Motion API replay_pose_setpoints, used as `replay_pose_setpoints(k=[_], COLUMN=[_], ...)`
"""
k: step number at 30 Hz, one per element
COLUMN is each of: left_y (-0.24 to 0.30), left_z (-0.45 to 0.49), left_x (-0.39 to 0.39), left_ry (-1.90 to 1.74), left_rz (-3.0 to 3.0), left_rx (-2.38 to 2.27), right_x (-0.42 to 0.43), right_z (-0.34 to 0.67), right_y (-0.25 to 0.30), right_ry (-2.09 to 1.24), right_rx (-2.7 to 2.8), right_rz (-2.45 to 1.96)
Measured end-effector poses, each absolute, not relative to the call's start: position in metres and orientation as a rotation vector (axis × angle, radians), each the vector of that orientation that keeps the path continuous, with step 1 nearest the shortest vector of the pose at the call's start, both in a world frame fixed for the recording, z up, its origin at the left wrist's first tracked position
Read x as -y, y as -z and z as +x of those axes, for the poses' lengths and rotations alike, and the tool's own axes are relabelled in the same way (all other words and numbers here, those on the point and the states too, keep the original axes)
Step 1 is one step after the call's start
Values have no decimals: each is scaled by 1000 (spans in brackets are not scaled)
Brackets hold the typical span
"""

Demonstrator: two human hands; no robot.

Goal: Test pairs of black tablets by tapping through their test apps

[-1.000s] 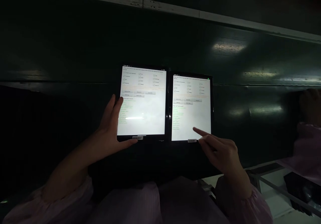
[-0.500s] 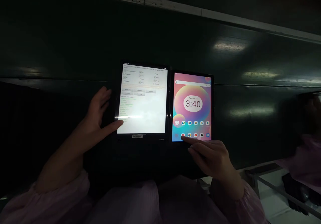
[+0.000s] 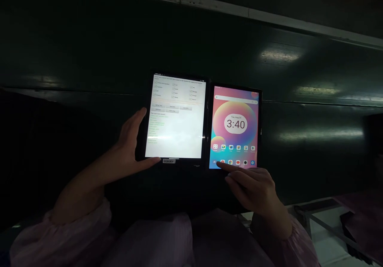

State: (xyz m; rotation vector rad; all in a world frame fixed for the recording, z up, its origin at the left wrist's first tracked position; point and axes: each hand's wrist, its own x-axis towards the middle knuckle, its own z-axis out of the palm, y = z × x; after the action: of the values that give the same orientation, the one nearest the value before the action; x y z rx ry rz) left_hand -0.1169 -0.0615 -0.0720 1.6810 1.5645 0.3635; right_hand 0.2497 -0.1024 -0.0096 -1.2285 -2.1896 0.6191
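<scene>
Left hand: open, spread around the lower-left corner of the left tablet; on-screen checklist too small to read.
Right hand: fingers curled, index extended to the dock of the right tablet; screen contact unclear.
Position: tablets side by side before a dark glossy panel.

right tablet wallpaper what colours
The wallpaper is a pink, orange and purple swirl fading to teal at the bottom, clearest in the head view.
</scene>
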Motion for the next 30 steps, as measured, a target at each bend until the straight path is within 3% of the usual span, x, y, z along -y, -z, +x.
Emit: replay_pose_setpoints(k=[13, 30], left_y=[59, 64], left_z=[-68, -122], left_x=[66, 66], left_ry=[-609, -353], left_rz=[1514, 1670], left_rx=[-1781, -1567], right_x=[99, 98], right_z=[248, 252], right_y=[9, 8], right_ry=[-614, -623], right_rx=[2158, 2135], right_rz=[-1224, -1250])
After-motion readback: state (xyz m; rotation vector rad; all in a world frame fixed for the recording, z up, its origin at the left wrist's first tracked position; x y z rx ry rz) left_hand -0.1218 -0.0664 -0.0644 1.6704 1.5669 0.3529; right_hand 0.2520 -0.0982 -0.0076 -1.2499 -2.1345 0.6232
